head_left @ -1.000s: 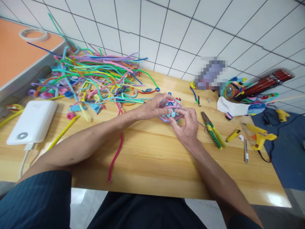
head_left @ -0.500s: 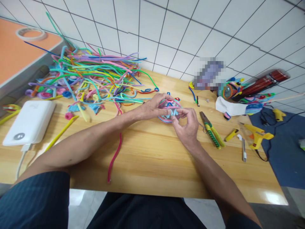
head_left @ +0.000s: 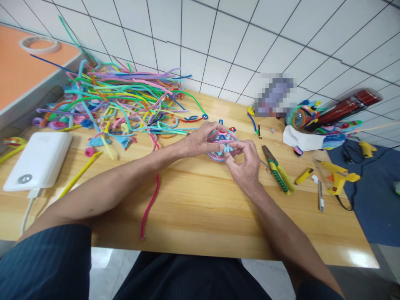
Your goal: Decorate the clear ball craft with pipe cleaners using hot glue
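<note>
Over the middle of the wooden table, my left hand (head_left: 204, 139) curls round the left side of a small rounded pipe-cleaner piece (head_left: 215, 156), with pink and blue rims and a grey inside. Its thumb presses on the front of the piece. My right hand (head_left: 245, 160) pinches a light blue bit (head_left: 228, 147) at the piece's front, thumb and forefinger together. A small blue loop (head_left: 221, 122) and a red curl (head_left: 233, 129) stick up at the top of the piece. My fingers hide much of it.
A heap of coloured pipe cleaners (head_left: 125, 96) covers the back left. A white power bank (head_left: 39, 160) lies left, a red pipe cleaner (head_left: 151, 204) in front. Green-handled pliers (head_left: 278, 173), a cutter (head_left: 320, 196) and a yellow glue gun (head_left: 339, 177) lie right.
Almost nothing differs. My right fingertips have shifted very slightly on the light blue bit, while my left hand keeps its hold.
</note>
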`<action>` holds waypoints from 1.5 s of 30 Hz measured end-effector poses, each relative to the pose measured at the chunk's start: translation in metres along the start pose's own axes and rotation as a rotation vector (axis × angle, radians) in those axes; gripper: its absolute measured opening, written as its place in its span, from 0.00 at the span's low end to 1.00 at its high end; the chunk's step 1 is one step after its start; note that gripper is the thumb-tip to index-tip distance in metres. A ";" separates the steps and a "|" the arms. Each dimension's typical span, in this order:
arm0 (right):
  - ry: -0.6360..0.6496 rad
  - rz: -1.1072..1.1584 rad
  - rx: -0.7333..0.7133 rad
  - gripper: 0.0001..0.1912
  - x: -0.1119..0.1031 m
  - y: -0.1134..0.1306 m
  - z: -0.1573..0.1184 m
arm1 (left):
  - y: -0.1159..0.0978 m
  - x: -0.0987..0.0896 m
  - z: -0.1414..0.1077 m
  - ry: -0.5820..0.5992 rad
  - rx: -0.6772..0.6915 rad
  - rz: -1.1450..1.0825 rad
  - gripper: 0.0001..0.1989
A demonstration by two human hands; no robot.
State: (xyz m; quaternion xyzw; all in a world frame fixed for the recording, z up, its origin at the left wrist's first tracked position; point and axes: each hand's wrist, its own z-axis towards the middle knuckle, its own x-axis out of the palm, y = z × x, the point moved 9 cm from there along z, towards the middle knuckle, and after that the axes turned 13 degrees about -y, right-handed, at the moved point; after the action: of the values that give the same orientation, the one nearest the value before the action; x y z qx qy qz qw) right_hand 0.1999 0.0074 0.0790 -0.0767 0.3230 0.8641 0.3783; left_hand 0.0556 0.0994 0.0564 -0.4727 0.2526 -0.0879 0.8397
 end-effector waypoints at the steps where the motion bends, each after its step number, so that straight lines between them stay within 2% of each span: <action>1: 0.007 0.000 0.013 0.13 0.000 -0.001 0.000 | 0.000 0.000 0.000 -0.003 -0.002 0.000 0.27; 9: -0.009 -0.032 -0.005 0.12 0.000 -0.002 0.000 | 0.008 -0.002 0.001 0.043 -0.087 -0.027 0.28; 19: -0.012 -0.008 -0.014 0.12 0.000 -0.001 0.000 | -0.006 -0.002 -0.003 -0.051 -0.014 0.043 0.22; 24: -0.047 0.037 0.060 0.12 -0.006 -0.012 -0.001 | -0.007 -0.002 -0.002 -0.041 0.006 0.048 0.22; 30: -0.086 -0.021 -0.033 0.07 -0.010 -0.007 0.001 | -0.005 -0.003 -0.001 -0.031 0.010 0.068 0.24; 33: -0.076 -0.030 0.016 0.04 -0.010 -0.009 0.002 | -0.004 -0.002 -0.001 -0.034 -0.003 0.056 0.23; 36: -0.129 0.002 0.096 0.02 -0.023 -0.013 0.006 | -0.002 -0.003 -0.002 -0.046 -0.035 0.045 0.22; 39: -0.250 0.005 0.174 0.05 -0.050 -0.019 0.019 | -0.003 -0.004 -0.002 -0.054 -0.046 0.043 0.20; 42: -0.358 0.010 0.237 0.04 -0.078 -0.025 0.036 | -0.001 -0.005 -0.001 -0.061 -0.061 0.055 0.20; 45: -0.352 -0.042 0.214 0.06 -0.094 -0.026 0.046 | 0.004 -0.007 0.000 -0.096 -0.070 0.089 0.20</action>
State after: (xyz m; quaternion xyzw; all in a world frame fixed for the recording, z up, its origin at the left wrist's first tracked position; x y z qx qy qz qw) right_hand 0.2894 -0.0078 0.1376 0.1092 0.3402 0.8168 0.4529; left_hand 0.0493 0.1046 0.0553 -0.4936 0.2358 -0.0188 0.8369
